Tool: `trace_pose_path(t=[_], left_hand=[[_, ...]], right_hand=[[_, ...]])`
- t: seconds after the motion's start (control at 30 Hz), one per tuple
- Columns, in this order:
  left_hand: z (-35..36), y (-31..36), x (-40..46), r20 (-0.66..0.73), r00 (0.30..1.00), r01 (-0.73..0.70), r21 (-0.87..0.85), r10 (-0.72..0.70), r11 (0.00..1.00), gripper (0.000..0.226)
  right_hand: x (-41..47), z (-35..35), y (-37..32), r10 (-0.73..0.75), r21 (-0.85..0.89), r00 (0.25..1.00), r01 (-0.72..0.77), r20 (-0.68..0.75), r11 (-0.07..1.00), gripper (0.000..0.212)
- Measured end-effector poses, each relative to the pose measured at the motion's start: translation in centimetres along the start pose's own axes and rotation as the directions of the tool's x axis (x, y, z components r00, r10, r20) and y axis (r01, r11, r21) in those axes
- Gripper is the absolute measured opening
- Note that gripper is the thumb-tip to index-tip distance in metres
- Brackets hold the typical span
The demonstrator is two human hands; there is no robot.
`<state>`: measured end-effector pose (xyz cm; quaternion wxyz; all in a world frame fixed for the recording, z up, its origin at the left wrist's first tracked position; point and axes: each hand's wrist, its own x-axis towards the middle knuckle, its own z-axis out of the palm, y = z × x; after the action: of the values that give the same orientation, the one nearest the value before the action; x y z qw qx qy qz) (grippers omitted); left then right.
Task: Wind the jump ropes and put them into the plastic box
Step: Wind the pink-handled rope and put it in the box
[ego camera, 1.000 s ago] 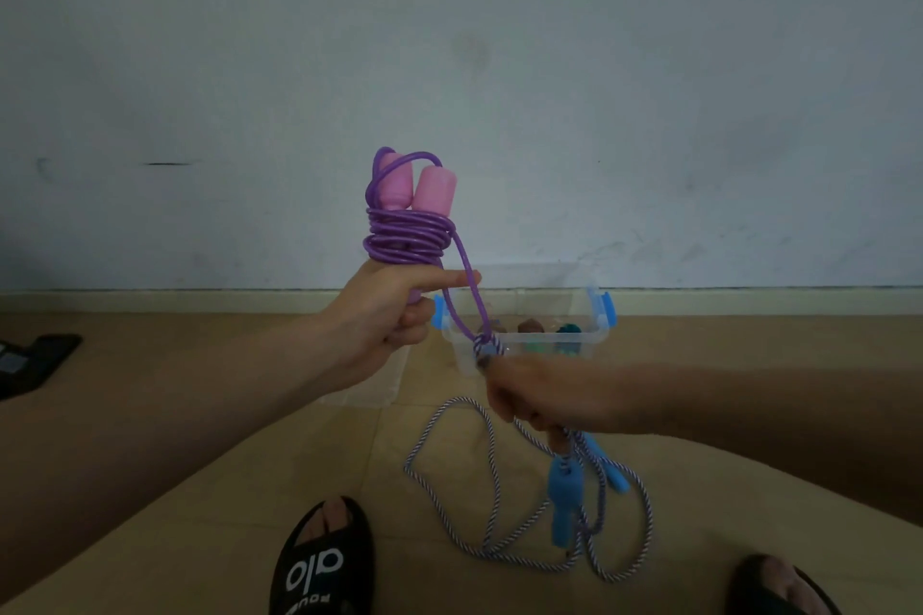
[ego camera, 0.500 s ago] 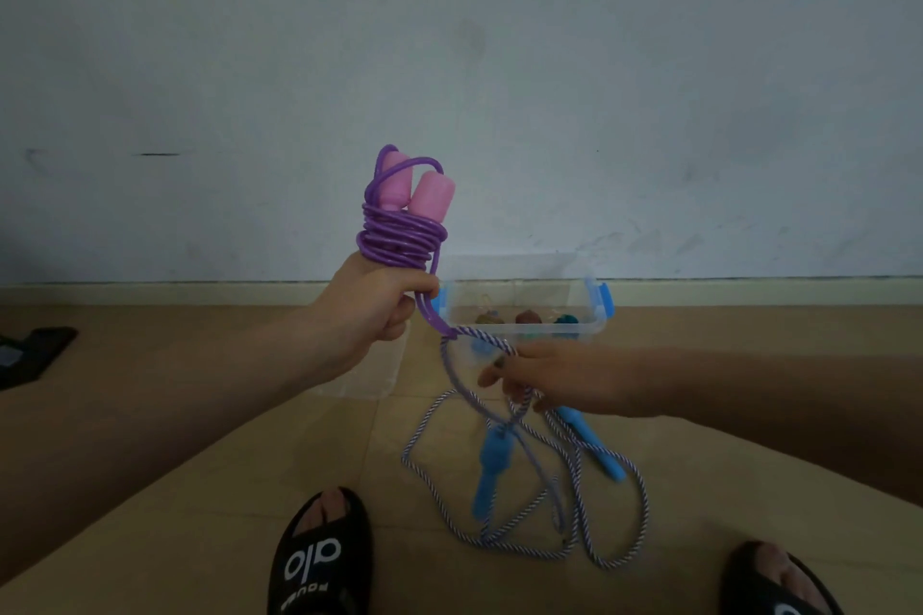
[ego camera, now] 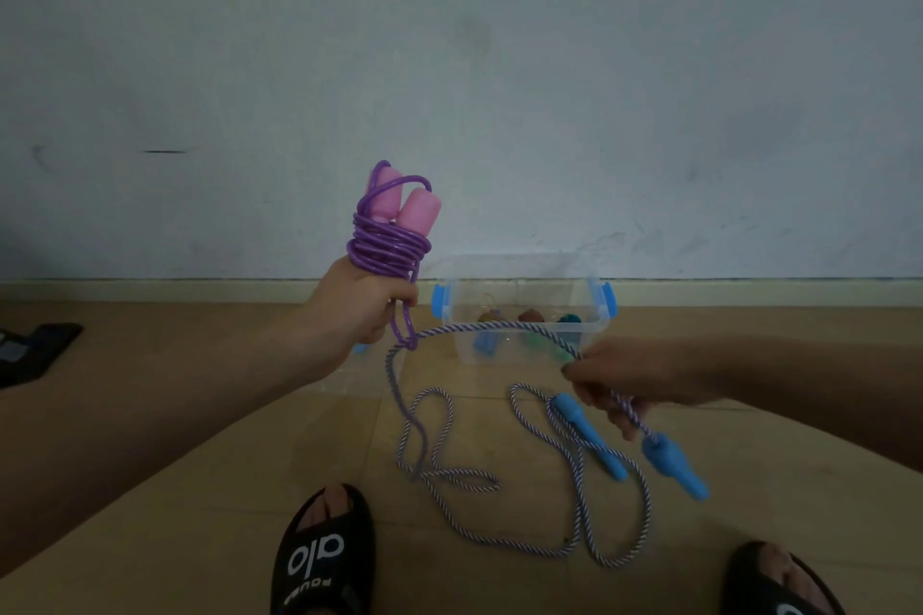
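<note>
Black slide sandals near the bottom edge; the left sandal (ego camera: 319, 559) reads "alo" in white w/ smaller, unclear lettering under it. Left hand (ego camera: 362, 307) grips a glossy purple rope (ego camera: 387, 247) coiled tight round two pink foam handles (ego camera: 404, 205), held upright. Right hand (ego camera: 612, 387) pinches a twisted white-and-purple striped rope (ego camera: 499, 327) just above one blue plastic handle (ego camera: 674, 467); its loops lie on the tan tile floor (ego camera: 200, 514). Clear plastic box (ego camera: 524, 310) w/ blue latches sits far, by the wall.

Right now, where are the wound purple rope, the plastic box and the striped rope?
Purple rope (ego camera: 388, 249), head view, coiled middle.
Plastic box (ego camera: 524, 329), head view, front rim.
Striped rope (ego camera: 499, 326), head view, raised span.
</note>
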<state>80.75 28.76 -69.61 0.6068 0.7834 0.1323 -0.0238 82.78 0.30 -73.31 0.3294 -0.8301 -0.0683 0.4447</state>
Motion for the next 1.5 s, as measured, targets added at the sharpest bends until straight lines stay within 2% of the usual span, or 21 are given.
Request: trace_pose_path(t=[0.07,0.13,0.27,0.37,0.43,0.5,0.53,0.6,0.73,0.8,0.83,0.93,1.03,1.07,1.13,1.17,1.2,1.3,1.37,1.43,1.5], left_hand=[[0.6,0.0,-0.3,0.052,0.999,-0.001,0.011,0.001,1.000,0.015],[1.2,0.0,-0.6,0.101,0.995,-0.012,0.032,0.009,0.999,0.013],[2.2,0.2,-1.2,0.183,0.983,-0.028,0.052,0.018,0.998,0.021],[2.5,0.5,-1.5,0.213,0.977,-0.037,0.047,0.026,0.998,0.021],[2.6,0.7,-1.6,0.242,0.970,-0.040,0.031,0.031,0.999,0.026],[2.6,0.9,-1.6,0.267,0.963,-0.038,0.016,0.032,0.999,0.030],[2.7,1.0,-1.6,0.274,0.961,-0.038,0.014,0.032,0.999,0.030],[2.9,1.1,-1.7,0.287,0.957,-0.039,0.020,0.032,0.999,0.025],[3.6,1.4,-2.2,0.325,0.946,-0.029,0.020,0.021,0.999,0.012],[4.0,1.7,-2.4,0.331,0.944,-0.013,-0.011,0.016,1.000,0.007],[4.2,1.8,-2.5,0.327,0.945,-0.003,-0.028,0.012,1.000,0.009],[4.6,1.8,-2.4,0.285,0.958,0.038,-0.100,-0.008,0.994,0.011],[4.6,1.6,-2.2,0.240,0.970,0.074,-0.165,-0.033,0.983,0.004],[4.6,1.5,-2.1,0.224,0.973,0.088,-0.183,-0.046,0.979,0.004],[4.6,1.3,-1.8,0.191,0.978,0.128,-0.233,-0.083,0.964,0.007],[4.6,1.3,-1.7,0.180,0.978,0.149,-0.260,-0.104,0.954,0.008],[4.7,1.3,-1.5,0.176,0.977,0.167,-0.280,-0.121,0.945,0.010],[4.9,1.5,-1.4,0.185,0.975,0.175,-0.304,-0.122,0.936,0.012],[4.9,1.6,-1.2,0.159,0.982,0.145,-0.300,-0.101,0.943,0.011],[4.7,1.2,-0.7,0.068,0.995,0.087,-0.256,-0.072,0.963,0.012],[4.1,0.4,-0.1,-0.052,0.998,0.032,-0.140,-0.039,0.990,0.018]], right_hand=[[-0.9,0.1,-2.1,-0.089,0.095,0.993,0.081,0.077,0.992,0.038],[-1.6,0.0,-4.3,-0.145,0.129,0.986,0.133,0.085,0.983,0.036],[-2.4,0.1,-7.2,-0.233,0.036,0.972,0.232,0.037,0.972,0.028],[-2.0,0.8,-7.7,-0.275,0.029,0.961,0.276,-0.036,0.961,0.024],[-1.5,1.1,-7.4,-0.300,-0.204,0.945,0.271,-0.128,0.941,0.021],[-0.9,1.2,-7.1,-0.340,-0.532,0.921,0.195,-0.190,0.824,0.016],[-0.8,1.3,-7.1,-0.356,-0.625,0.912,0.159,-0.203,0.764,0.015],[-0.6,1.6,-7.3,-0.395,-0.731,0.897,0.132,-0.199,0.669,0.015],[0.9,2.3,-7.5,-0.493,-0.888,0.847,0.055,-0.201,0.457,0.038],[1.9,2.5,-7.4,-0.517,-0.892,0.821,0.023,-0.242,0.452,0.047],[2.4,2.6,-7.3,-0.491,-0.864,0.829,0.019,-0.269,0.504,0.052],[2.9,3.3,-7.1,-0.367,-0.660,0.878,0.080,-0.309,0.747,0.057],[2.2,4.0,-6.5,-0.350,-0.461,0.877,0.175,-0.329,0.870,0.038],[1.9,4.2,-6.5,-0.303,-0.351,0.901,0.187,-0.310,0.917,0.030],[1.7,4.5,-6.7,-0.179,0.006,0.961,0.184,-0.212,0.983,0.012],[1.7,4.8,-6.9,-0.132,0.181,0.979,0.160,-0.153,0.971,0.003],[1.5,5.2,-7.2,-0.127,0.306,0.986,0.153,-0.103,0.939,0.010],[1.4,6.6,-7.9,-0.185,0.501,0.982,0.178,-0.035,0.847,0.029],[1.3,7.2,-8.4,-0.223,0.599,0.975,0.192,-0.023,0.777,0.026],[1.1,7.5,-8.8,-0.179,0.645,0.981,0.180,-0.068,0.743,0.017],[0.7,7.5,-8.9,-0.082,0.520,0.985,0.151,-0.153,0.841,0.021]])
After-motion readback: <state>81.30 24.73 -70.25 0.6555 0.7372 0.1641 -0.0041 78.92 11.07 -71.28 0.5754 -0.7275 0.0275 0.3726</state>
